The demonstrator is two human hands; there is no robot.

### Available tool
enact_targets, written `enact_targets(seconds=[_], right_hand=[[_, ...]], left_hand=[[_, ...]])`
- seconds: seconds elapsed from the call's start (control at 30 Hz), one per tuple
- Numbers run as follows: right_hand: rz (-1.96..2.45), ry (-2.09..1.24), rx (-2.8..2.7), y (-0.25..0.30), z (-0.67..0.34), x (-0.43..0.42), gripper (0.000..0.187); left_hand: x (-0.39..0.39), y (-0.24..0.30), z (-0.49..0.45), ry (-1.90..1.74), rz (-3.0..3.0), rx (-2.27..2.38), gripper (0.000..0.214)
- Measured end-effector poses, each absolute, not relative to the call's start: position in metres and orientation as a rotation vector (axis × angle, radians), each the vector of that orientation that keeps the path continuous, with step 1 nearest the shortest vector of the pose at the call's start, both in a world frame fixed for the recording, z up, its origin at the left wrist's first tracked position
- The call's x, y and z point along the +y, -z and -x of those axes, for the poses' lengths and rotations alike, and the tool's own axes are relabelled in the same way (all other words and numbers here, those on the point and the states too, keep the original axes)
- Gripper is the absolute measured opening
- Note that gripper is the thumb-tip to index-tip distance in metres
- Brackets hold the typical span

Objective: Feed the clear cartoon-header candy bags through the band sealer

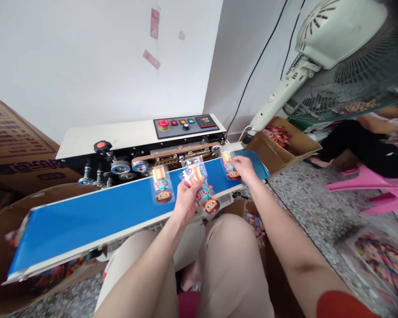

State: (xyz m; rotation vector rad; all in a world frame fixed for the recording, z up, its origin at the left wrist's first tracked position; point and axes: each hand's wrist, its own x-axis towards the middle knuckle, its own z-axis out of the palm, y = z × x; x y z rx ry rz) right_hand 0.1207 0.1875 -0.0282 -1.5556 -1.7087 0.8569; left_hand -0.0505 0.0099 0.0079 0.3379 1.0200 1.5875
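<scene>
My left hand (186,197) is closed round a few clear printed packets (205,193) with a cartoon face and coloured sticks, held over the front edge of the blue conveyor belt (99,216). At the belt's right end, my right hand (244,168) pinches another such packet (227,160), its top edge close to the intake side of the band sealing machine (126,134). A third cartoon packet (162,190) lies on the belt to the left of my hands, its top end by the brown sealing band (172,152).
A control panel (185,125) with a red stop button tops the machine. Cardboard boxes stand at left (16,145) and right (281,152). A large fan (341,35) leans in at upper right. A pink stool (378,187) and a seated person's dark-clothed leg (368,145) are at right.
</scene>
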Motion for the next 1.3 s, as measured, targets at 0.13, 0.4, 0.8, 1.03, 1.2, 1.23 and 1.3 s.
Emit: enact_targets(seconds=[0.13,0.4,0.8,1.03,1.2,1.23,1.3], right_hand=[[1.596,-0.614,-1.906,0.015,-0.097,0.169,0.025],[1.062,-1.329,-1.731,-0.011,-0.065,0.070,0.041],[1.749,-0.535,-1.898,0.022,-0.128,0.199,0.026],[1.512,-0.558,-1.929,0.003,-0.089,0.150,0.030],[0.975,-1.607,-1.814,-0.008,-0.068,0.062,0.038],[0.943,-1.714,-1.758,-0.007,-0.070,0.055,0.039],[0.998,-1.721,-1.593,-0.003,-0.081,0.061,0.038]], left_hand=[[0.011,-0.009,0.049,-1.683,-0.377,1.030,0.042],[0.012,-0.007,0.048,-1.674,-0.418,1.039,0.042],[0.010,-0.013,0.056,-1.593,-0.373,0.989,0.052],[0.011,-0.014,0.054,-1.638,-0.403,1.108,0.055],[0.009,-0.017,0.050,-1.709,-0.500,1.164,0.046],[0.008,-0.017,0.050,-1.713,-0.537,1.173,0.045],[0.008,-0.016,0.051,-1.707,-0.597,1.193,0.045]])
